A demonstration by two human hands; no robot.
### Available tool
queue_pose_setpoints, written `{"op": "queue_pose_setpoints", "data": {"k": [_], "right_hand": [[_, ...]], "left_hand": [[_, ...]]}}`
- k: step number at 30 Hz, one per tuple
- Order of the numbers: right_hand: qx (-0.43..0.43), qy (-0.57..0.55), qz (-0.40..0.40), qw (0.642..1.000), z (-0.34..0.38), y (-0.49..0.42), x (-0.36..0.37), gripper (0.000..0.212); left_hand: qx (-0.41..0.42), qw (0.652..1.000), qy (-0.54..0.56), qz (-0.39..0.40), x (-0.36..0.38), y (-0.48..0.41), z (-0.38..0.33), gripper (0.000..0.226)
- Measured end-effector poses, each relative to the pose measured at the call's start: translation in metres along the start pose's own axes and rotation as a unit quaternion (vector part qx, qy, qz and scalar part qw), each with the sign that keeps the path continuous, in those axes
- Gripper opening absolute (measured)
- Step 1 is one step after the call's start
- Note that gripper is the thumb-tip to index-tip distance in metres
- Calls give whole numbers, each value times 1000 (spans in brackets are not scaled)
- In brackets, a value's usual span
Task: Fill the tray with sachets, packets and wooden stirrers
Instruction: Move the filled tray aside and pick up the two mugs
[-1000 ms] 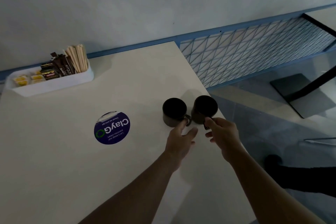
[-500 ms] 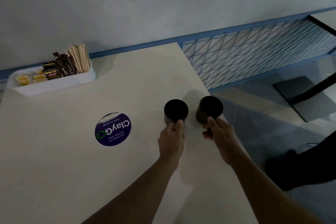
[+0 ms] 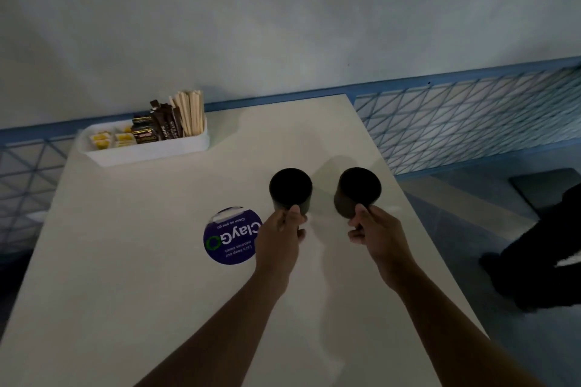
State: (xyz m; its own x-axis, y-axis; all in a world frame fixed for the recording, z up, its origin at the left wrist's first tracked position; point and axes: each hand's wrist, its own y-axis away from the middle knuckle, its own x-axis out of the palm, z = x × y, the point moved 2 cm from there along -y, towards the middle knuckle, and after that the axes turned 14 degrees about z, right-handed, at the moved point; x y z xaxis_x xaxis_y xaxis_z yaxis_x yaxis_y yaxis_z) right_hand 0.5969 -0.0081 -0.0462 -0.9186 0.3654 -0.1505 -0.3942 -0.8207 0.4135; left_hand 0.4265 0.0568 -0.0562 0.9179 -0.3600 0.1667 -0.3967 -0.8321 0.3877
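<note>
The head view is the only one. The white tray (image 3: 144, 152) stands at the far side of the table (image 3: 141, 276), at about ten o'clock from the person and close to the wall. It looks already filled. The wooden stirrers (image 3: 190, 111) stand upright at its three o'clock end, the dark sachets (image 3: 166, 124) lean just beside them, and the small yellow packets (image 3: 102, 139) lie at its nine o'clock end.

I judge the sachets and packets to be very light and soft, with a somewhat slippery wrapper, so a pinch at the free upper end should be enough. The stirrers look light and stiff but thin, and they may snap or scatter. It seems better to take them as a bundle around the middle. The tray itself seems to be light, rigid plastic, best held by its long walls.

Neither hand is at the tray. The left hand (image 3: 279, 240) is at twelve o'clock from the person, its fingers curled tightly at the near side of the left mug (image 3: 290, 188) and its thumb against the wall of the mug. The right hand (image 3: 375, 237), at one o'clock, grips the near side of the right mug (image 3: 358, 192) in the same way. The handles are hidden under the fingers, so I cannot tell exactly how they are held. The two mugs stand apart. A round purple sticker (image 3: 229, 237) lies just at nine o'clock of the left hand.
</note>
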Motion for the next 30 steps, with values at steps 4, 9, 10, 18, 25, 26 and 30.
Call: {"op": "queue_pose_setpoints", "data": {"k": [4,9,10,18,25,26,30], "right_hand": [[-13,12,29,999,18,-19,27,28],[-24,32,55,998,42,-47,61,27],[-25,35,57,997,47,-54,68,28],[-30,68,72,995,80,-111,112,32],[-32,95,72,992,95,-161,138,32],[-32,96,72,992,97,-167,140,32],[-31,105,78,991,102,-189,149,32]], "left_hand": [[18,1000,9,-22,-29,-14,-19,25],[22,999,-2,-46,-62,-35,-40,27],[23,998,-9,-51,-68,-41,-44,27],[22,997,-13,-73,-99,-95,-68,29],[18,996,-3,-86,-111,-144,-80,28],[15,996,0,-86,-113,-150,-82,28],[2,996,15,-84,-121,-171,-88,27]]}}
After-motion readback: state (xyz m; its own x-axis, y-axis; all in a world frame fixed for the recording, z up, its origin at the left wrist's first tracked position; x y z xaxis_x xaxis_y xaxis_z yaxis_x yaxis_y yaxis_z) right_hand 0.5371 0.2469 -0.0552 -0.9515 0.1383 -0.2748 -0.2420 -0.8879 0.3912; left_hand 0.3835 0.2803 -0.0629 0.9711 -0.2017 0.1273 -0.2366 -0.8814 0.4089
